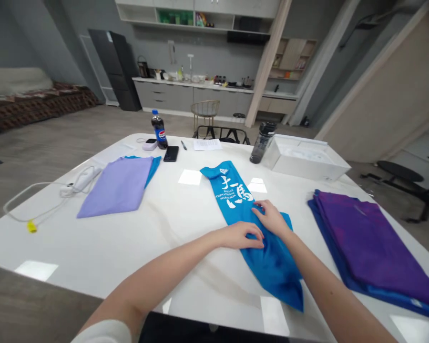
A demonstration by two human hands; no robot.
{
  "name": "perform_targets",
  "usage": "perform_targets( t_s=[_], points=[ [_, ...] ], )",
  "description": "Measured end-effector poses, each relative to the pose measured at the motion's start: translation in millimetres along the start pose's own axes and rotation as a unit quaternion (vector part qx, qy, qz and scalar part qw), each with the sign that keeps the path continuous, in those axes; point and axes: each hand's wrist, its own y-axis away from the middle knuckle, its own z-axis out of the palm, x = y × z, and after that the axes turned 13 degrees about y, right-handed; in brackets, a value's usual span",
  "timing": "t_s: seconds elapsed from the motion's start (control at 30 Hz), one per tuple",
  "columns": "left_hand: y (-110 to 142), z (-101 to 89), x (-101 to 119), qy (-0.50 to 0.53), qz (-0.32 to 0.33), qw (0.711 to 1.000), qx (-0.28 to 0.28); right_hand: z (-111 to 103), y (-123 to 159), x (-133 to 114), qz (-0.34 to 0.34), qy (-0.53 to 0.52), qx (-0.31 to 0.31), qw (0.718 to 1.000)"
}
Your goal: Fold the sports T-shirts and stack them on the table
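Resting left hand [245, 236] and right hand [271, 219] on the blue shirt [243, 214]

Touching cloth with bent fingers around the rumpled middle; cannot tell whether pinching fabric or only pressing down. Placed close together, perhaps to steady the loose part. Laid long and narrow on the white table [178, 214], straight ahead, with white print face up and readable from this side, maybe to give a flat, even lie.

Stacked to the right: purple shirt [370, 243] on blue cloth [331, 238], likely piled to save room. Set to the left: lilac shirt [117, 186], over a blue piece [153, 171] showing along the right edge. Put toward the far edge: phone [170, 153], cola bottle [159, 132], dark tumbler [262, 144] and white box [303, 164], probably for keeping out from under the cloth.
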Motion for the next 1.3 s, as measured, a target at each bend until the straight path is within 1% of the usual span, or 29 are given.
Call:
perform_targets(
  t_s=[0.03, 0.07, 0.1, 0.13, 0.17, 0.2, 0.23, 0.3, 0.33, 0.4, 0.43, 0.5, 0.57, 0.63, 0.7, 0.77, 0.83, 0.9, 0.97, 1.0, 1.03, 1.1, 1.13, 1.2, 1.23, 1.3],
  points=[
    [-6, 3.3, -1, -0.014, -0.01, 0.998, 0.067, 2, 13, 2, -0.016, -0.001, -0.019, 1.0],
    [-12, 3.4, -3, -0.041, -0.023, 0.988, 0.145, 3, 23, 2, -0.026, 0.0, -0.03, 0.999],
    [-20, 0.8, -6, -0.072, -0.033, 0.972, 0.221, 5, 33, 0, -0.031, 0.004, -0.033, 0.999],
    [-28, -3.9, -9, -0.103, -0.04, 0.952, 0.284, 6, 40, -4, -0.035, 0.011, -0.031, 0.999],
    [-37, -10.2, -14, -0.129, -0.042, 0.935, 0.326, 7, 45, -9, -0.038, 0.018, -0.029, 0.999],
    [-46, -17.3, -19, -0.15, -0.043, 0.925, 0.345, 8, 49, -15, -0.044, 0.022, -0.029, 0.998],
    [-55, -24.6, -24, -0.17, -0.044, 0.923, 0.343, 9, 51, -21, -0.054, 0.022, -0.031, 0.998],
    [-71, -38.1, -35, -0.212, -0.066, 0.925, 0.307, 9, 54, -34, -0.078, 0.016, -0.04, 0.996],
    [-78, -43.7, -40, -0.233, -0.088, 0.924, 0.29, 8, 54, -38, -0.092, 0.011, -0.047, 0.995],
    [-86, -51.8, -50, -0.271, -0.148, 0.913, 0.268, 5, 55, -44, -0.109, 0.0, -0.058, 0.992],
    [-88, -54.6, -54, -0.286, -0.177, 0.905, 0.262, 2, 56, -44, -0.105, 0.002, -0.056, 0.993],
    [-88, -58.7, -62, -0.311, -0.206, 0.893, 0.252, -6, 60, -39, -0.06, 0.032, -0.042, 0.997],
    [-88, -62.6, -67, -0.331, -0.21, 0.887, 0.246, -15, 65, -33, -0.005, 0.089, -0.045, 0.995],
    [-90, -67.0, -70, -0.336, -0.217, 0.882, 0.249, -22, 74, -30, 0.012, 0.126, -0.092, 0.988],
    [-94, -70.4, -69, -0.333, -0.229, 0.878, 0.255, -28, 86, -35, -0.002, 0.116, -0.165, 0.979],
    [-100, -70.2, -65, -0.335, -0.229, 0.872, 0.273, -31, 99, -49, -0.022, 0.077, -0.223, 0.972],
    [-105, -64.6, -57, -0.355, -0.204, 0.863, 0.297, -32, 109, -66, -0.045, 0.037, -0.25, 0.967],
    [-108, -55.8, -50, -0.383, -0.167, 0.857, 0.303, -30, 111, -77, -0.071, -0.003, -0.253, 0.965],
    [-109, -48.5, -43, -0.398, -0.16, 0.859, 0.28, -26, 102, -77, -0.08, -0.032, -0.24, 0.967],
    [-109, -47.1, -41, -0.401, -0.169, 0.861, 0.265, -23, 94, -73, -0.07, -0.033, -0.219, 0.973],
    [-108, -47.5, -40, -0.401, -0.181, 0.861, 0.255, -19, 83, -65, -0.05, -0.021, -0.185, 0.981],
    [-104, -54.0, -41, -0.401, -0.191, 0.86, 0.251, -10, 57, -45, 0.009, 0.032, -0.088, 0.996],
    [-102, -59.3, -42, -0.396, -0.184, 0.863, 0.255, -5, 44, -34, 0.035, 0.063, -0.039, 0.997],
    [-97, -71.2, -47, -0.355, -0.161, 0.878, 0.278, 5, 22, -16, 0.063, 0.117, 0.023, 0.991],
    [-94, -76.6, -51, -0.315, -0.146, 0.889, 0.298, 9, 14, -9, 0.065, 0.141, 0.035, 0.987],
    [-88, -84.9, -59, -0.21, -0.112, 0.906, 0.351, 17, 4, -3, 0.054, 0.177, 0.041, 0.982]
  ],
)
